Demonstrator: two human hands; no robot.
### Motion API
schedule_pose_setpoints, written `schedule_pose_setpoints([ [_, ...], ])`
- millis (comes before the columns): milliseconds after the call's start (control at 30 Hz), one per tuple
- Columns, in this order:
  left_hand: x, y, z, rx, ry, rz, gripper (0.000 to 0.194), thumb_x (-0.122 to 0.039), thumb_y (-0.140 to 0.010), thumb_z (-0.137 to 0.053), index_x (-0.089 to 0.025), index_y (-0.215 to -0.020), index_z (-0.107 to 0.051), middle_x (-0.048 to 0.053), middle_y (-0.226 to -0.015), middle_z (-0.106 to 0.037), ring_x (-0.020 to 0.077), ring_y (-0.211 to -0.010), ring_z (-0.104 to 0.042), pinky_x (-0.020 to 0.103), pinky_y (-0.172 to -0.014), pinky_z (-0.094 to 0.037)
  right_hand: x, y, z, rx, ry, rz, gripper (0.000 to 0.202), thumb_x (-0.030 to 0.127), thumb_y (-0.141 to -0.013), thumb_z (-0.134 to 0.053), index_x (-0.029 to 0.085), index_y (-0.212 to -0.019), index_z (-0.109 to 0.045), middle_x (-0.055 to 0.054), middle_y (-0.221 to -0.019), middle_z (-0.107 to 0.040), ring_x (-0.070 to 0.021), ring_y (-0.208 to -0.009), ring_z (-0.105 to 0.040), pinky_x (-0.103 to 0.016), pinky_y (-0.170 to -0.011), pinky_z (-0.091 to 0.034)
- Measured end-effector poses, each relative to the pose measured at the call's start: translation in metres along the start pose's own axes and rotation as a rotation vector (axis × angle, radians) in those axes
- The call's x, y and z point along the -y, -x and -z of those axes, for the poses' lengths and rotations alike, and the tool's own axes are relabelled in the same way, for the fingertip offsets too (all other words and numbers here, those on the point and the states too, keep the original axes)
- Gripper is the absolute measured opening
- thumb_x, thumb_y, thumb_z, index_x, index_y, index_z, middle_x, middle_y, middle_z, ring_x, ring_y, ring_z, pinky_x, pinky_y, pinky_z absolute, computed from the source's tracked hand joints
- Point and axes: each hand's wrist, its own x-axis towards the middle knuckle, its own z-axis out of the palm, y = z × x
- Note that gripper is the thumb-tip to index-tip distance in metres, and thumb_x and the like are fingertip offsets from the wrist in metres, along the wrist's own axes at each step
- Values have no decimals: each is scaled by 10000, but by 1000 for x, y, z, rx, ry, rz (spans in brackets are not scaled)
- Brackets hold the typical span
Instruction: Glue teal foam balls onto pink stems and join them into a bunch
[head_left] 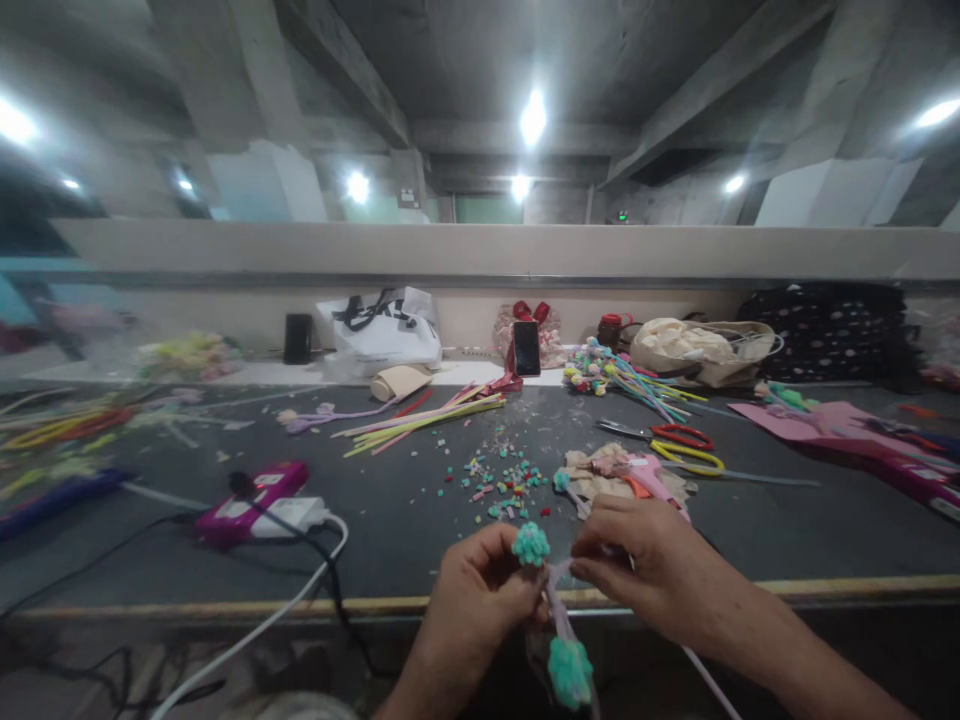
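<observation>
My left hand (pixel 480 595) is closed at the front edge of the table, pinching the stem of a craft flower with a turquoise, bumpy head (pixel 531 543). A second turquoise flower head (pixel 570 673) hangs lower on a pale stem, beside my left fingertips. Between the two hands runs a pale purple strip (pixel 559 574). The thumb and fingers of my right hand (pixel 652 560) are pinched on its right end. Just beyond the hands, a smaller turquoise flower (pixel 561 481) lies near a pink hot glue gun (pixel 660 484) on crumpled beige material (pixel 592 466).
Small coloured bits (pixel 510 478) are scattered mid-table. Red-and-yellow-handled scissors (pixel 682 447) lie right, below a bunch of flowers (pixel 600 370). Colourful stems (pixel 427 420) lie left of centre. A magenta power strip (pixel 255 500) has trailing cables. A phone (pixel 526 348) stands at the back.
</observation>
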Motion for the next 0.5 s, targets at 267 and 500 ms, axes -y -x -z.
schedule_pose_setpoints([
  [267, 8, -3, 3, -107, -240, -122, 119, -277, -689, -551, -161, -663, -544, -39, -562, -486, 95, -523, -467, 193, -506, -396, 10, 3, 3, -114, 311, 17, 128, 166, -733, -516, 186, -619, -571, 12, -600, -560, -99, -534, -488, -223, -496, -265],
  [500, 5, -7, 2, -261, -397, -182, 133, -304, -690, -532, -174, -660, -539, -52, -487, -486, 96, -471, -445, 175, -457, -352, 28, 1, -25, -269, 393, 114, 168, 146, -742, -462, 192, -593, -522, 3, -554, -528, -116, -482, -468, -252, -453, -221],
])
